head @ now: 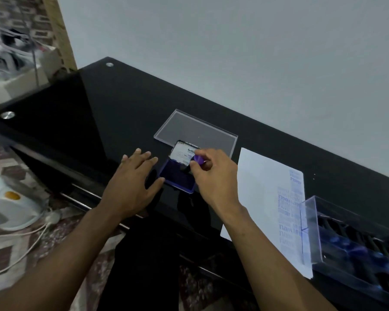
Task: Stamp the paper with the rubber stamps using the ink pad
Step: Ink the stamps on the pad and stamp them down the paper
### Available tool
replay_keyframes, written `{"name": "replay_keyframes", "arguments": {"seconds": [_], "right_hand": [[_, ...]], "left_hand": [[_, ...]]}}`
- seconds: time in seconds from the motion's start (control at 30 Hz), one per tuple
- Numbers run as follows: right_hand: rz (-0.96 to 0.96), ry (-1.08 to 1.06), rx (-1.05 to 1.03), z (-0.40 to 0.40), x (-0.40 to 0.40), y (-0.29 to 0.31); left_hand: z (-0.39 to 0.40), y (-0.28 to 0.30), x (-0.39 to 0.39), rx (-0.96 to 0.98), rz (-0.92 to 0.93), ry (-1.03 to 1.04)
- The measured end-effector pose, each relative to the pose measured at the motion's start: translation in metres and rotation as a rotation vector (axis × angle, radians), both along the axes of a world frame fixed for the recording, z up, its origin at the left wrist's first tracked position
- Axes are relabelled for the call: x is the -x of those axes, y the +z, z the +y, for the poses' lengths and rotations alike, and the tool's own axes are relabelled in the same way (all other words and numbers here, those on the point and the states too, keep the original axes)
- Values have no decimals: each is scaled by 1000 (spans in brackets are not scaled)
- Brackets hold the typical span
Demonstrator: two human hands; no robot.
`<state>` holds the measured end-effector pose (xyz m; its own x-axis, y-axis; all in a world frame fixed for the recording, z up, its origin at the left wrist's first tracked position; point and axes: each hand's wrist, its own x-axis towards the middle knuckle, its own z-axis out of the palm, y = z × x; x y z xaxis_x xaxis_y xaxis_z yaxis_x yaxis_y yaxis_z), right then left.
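Right hand [213,176]: centre of the frame; fingers curled, pinching the purple handle of a rubber stamp [198,160] between thumb and fingertips.
Rubber stamp: held over the ink pad [177,176]; its lower end is dark and blurred, so contact with the pad cannot be told.
Ink pad: open purple tray, centre of the frame, its hinged lid raised behind it showing a white label.
Left hand [134,182]: left of the ink pad; fingers spread and straight, palm down on the table [112,113], thumb at the pad's left edge.
Clear lid [195,131]: flat transparent tray, just above the ink pad in the frame.
Paper [261,194]: white sheet, right of the right hand, with blue stamped text along its right side.
Stamp box [350,243]: clear case at lower right holding more dark and blue stamps, its near corner overlapping the paper.
Table: glossy black top running from upper left to lower right.
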<state>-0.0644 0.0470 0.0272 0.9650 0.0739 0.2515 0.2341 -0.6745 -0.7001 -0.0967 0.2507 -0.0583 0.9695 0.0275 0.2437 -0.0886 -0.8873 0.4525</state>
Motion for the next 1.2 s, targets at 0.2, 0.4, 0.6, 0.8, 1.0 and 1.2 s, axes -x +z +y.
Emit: {"name": "replay_keyframes", "arguments": {"seconds": [0.2,0.4,0.6,0.8,1.0,1.2], "right_hand": [[-46,76,132,7,1,1],[-40,158,207,14,-3,1],[-23,197,291,17,-7,-3],[-13,191,322,18,-10,-6],[-11,204,335,17,-11,-4],[-6,218,345,15,-13,-4]], "left_hand": [[6,-7,-3,-50,22,-15],[5,-9,-6,-93,58,-52],[5,-13,-5,-132,43,-43],[5,-16,-6,-156,30,-34],[5,-19,-7,-166,11,-30],[5,-18,-7,-173,23,-35]]}}
